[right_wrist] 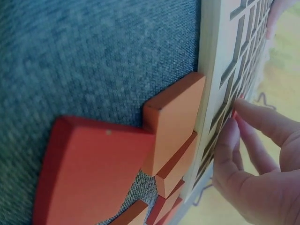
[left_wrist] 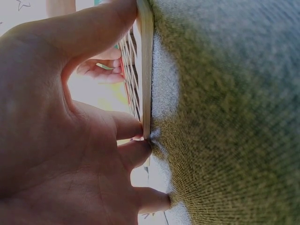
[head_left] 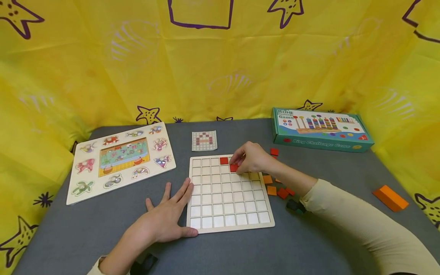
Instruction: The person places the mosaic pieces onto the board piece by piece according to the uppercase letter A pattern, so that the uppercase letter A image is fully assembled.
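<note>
A pale wooden grid board (head_left: 225, 198) lies on the grey table. In its far row sits one red square tile (head_left: 224, 160). My right hand (head_left: 252, 158) pinches a second red tile (head_left: 234, 168) between thumb and fingers, close over a cell beside and just nearer than the first. In the right wrist view only a sliver of that tile (right_wrist: 234, 111) shows at the fingertips. My left hand (head_left: 168, 217) lies spread at the board's left side, thumb on the near-left corner and fingertips along the left edge. The left wrist view shows these fingers against the board's rim (left_wrist: 146, 70).
Several loose red and orange tiles (head_left: 271, 190) lie along the board's right side. Behind the board is a small pattern card (head_left: 204, 141). A sea-animal puzzle board (head_left: 120, 160) lies left, a green game box (head_left: 323, 130) back right, an orange block (head_left: 390, 198) far right.
</note>
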`<state>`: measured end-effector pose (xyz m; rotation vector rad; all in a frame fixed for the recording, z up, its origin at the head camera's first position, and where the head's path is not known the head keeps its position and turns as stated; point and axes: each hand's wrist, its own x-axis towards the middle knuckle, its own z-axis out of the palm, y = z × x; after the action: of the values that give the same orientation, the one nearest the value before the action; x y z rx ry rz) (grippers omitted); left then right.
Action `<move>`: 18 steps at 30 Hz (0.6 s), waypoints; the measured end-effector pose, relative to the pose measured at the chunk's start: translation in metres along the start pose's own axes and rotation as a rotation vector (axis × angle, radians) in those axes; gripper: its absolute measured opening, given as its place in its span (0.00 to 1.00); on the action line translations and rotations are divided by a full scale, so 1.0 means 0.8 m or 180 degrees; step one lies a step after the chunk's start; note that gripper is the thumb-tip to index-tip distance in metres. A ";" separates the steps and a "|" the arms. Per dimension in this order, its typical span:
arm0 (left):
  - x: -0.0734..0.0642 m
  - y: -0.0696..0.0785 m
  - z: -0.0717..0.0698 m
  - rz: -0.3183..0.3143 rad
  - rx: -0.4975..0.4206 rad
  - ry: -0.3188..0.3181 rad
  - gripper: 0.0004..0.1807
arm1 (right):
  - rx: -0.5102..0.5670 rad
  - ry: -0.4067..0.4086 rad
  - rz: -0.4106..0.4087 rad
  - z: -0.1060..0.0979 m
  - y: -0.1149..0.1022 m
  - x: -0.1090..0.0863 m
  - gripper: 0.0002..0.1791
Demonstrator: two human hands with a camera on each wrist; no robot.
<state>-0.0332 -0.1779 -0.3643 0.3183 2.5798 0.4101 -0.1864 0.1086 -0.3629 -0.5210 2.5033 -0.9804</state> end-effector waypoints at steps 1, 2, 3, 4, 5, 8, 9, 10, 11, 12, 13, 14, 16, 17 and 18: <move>0.000 0.000 0.000 0.0000 -0.0007 -0.0004 0.71 | 0.0004 0.0000 -0.0016 0.000 0.000 0.000 0.15; 0.000 0.000 0.000 -0.0001 -0.0012 -0.0005 0.71 | 0.0009 -0.0001 -0.0028 0.000 0.000 0.000 0.15; 0.000 0.000 0.000 -0.0002 -0.0015 -0.0008 0.71 | 0.0016 -0.0005 -0.0042 -0.001 0.000 0.000 0.15; 0.000 0.000 0.000 -0.0002 -0.0018 -0.0011 0.71 | 0.0022 -0.0003 -0.0058 -0.001 0.000 -0.001 0.15; 0.000 0.000 0.000 -0.0002 -0.0021 -0.0011 0.71 | 0.0033 -0.0003 -0.0066 -0.002 0.001 -0.001 0.15; 0.001 0.000 0.000 -0.0009 -0.0026 -0.0016 0.71 | 0.0082 -0.0004 -0.0094 -0.003 0.001 -0.002 0.15; 0.001 0.000 0.000 -0.0012 -0.0026 -0.0017 0.71 | 0.0100 -0.0005 -0.0103 -0.004 0.002 -0.002 0.15; 0.001 0.001 0.000 -0.0012 -0.0023 -0.0015 0.71 | 0.0123 -0.0005 -0.0108 -0.004 0.002 -0.003 0.15; 0.001 0.001 0.000 -0.0019 -0.0018 -0.0018 0.71 | 0.0149 -0.0010 -0.0105 -0.005 0.003 -0.003 0.15; 0.001 0.001 0.000 -0.0022 -0.0014 -0.0018 0.71 | 0.0173 -0.0016 -0.0112 -0.005 0.003 -0.004 0.14; 0.001 0.001 0.000 -0.0023 -0.0009 -0.0020 0.71 | 0.0197 -0.0021 -0.0110 -0.005 0.004 -0.005 0.14; 0.002 0.001 0.000 -0.0026 -0.0004 -0.0021 0.71 | 0.0222 -0.0022 -0.0100 -0.006 0.004 -0.005 0.14; 0.002 0.001 0.000 -0.0029 0.0008 -0.0021 0.71 | 0.0240 -0.0019 -0.0094 -0.007 0.004 -0.007 0.14; 0.002 0.001 0.000 -0.0030 0.0009 -0.0021 0.71 | 0.0238 -0.0012 -0.0085 -0.008 0.004 -0.008 0.14; 0.002 0.001 0.000 -0.0027 0.0012 -0.0017 0.71 | 0.0235 -0.0003 -0.0081 -0.009 0.004 -0.009 0.14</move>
<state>-0.0345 -0.1768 -0.3645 0.3094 2.5761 0.4012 -0.1842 0.1181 -0.3585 -0.5314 2.4549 -1.0773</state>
